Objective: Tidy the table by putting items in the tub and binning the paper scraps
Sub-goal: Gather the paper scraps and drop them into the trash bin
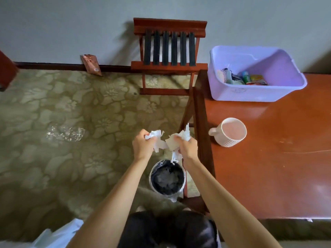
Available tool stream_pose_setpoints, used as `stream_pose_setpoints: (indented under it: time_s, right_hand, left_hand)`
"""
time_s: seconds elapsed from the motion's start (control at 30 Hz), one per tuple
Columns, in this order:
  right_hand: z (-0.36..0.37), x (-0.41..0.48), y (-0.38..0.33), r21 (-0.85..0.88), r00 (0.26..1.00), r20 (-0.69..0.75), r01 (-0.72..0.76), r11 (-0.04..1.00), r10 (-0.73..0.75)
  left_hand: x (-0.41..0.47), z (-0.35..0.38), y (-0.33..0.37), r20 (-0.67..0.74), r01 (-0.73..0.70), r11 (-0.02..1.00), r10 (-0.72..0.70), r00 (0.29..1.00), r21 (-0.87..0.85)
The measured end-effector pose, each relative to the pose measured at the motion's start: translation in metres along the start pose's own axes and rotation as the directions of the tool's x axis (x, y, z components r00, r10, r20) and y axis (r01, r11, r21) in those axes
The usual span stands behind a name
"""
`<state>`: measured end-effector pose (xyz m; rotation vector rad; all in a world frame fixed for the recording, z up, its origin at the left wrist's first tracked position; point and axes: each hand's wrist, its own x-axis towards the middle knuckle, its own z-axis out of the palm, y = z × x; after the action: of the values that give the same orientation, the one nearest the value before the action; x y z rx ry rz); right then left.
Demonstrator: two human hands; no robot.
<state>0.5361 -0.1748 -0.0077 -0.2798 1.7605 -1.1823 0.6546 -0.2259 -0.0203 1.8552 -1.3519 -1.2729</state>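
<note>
The crumpled white paper scraps (180,140) are split between both grips, off the desk and held in the air above the bin. The left grip (143,145) is curled tight round one wad, whose torn ends stick out past its fingers on the far side. The right grip (188,149) is closed round the other wad. One strip stands up beyond it and a tail hangs under it toward the bin (151,176). The grips are close together, backs up. The wads nearly meet between them, though I cannot tell if the papers touch.

The round bin, lined with a black bag, stands on the carpet (71,113) just below the grips and nearer the person, beside the desk's leg. Just right of the right grip runs the edge of the reddish desk (268,158). A pale mug (231,138) stands on it near that grip, handle turned toward it. Farther out and to the right, the lilac tub (258,94) sits at the desk's far corner with small items (241,78) lying in its bottom. Straight ahead of the grips, a wooden rack (170,49) with dark straps stands against the wall. Well left of the left grip, crumpled clear plastic (66,133) lies on the carpet.
</note>
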Motion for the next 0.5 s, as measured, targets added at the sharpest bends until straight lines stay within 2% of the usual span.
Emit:
stream_pose_setpoints:
  time_s: [0.2,0.33,0.4,0.5]
  right_hand:
    - [0.029,0.061,0.133,0.019,0.961,-0.085,-0.264,0.964,0.264]
    - [0.031,0.101,0.204,0.035,0.935,-0.143,-0.322,0.946,0.323]
    - [0.038,0.146,0.267,0.033,0.921,-0.181,-0.344,0.938,0.344]
    - [0.032,0.175,0.305,0.023,0.899,-0.183,-0.402,0.915,0.399]
  left_hand:
    - [0.045,0.045,-0.118,0.015,0.103,0.989,-0.105,0.994,0.106]
    - [0.068,0.083,-0.186,0.071,0.157,0.973,-0.170,0.983,0.168]
    - [0.093,0.127,-0.251,0.105,0.211,0.965,-0.228,0.968,0.158]
    - [0.106,0.146,-0.288,0.144,0.266,0.944,-0.295,0.945,0.195]
